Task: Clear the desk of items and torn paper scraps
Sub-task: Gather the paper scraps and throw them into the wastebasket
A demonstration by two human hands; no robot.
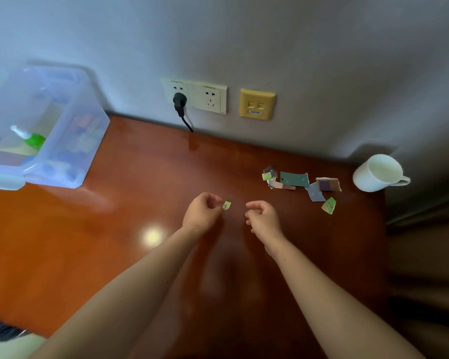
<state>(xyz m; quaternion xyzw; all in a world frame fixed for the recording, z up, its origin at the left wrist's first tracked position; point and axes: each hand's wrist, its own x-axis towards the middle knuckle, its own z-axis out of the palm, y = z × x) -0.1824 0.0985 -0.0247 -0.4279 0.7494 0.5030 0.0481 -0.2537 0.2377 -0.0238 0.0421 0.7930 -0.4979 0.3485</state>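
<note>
No legible text or numbers

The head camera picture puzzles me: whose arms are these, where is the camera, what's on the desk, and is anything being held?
There is no machine here. These are a person's two bare arms, filmed by a wide-angle camera worn on their head and looking down. The left hand pinches a small green scrap over the brown desk. The right hand has curled fingers, with nothing visible in them. A pile of torn paper scraps lies further right, near a white mug. A clear plastic box sits at the far left.
</note>
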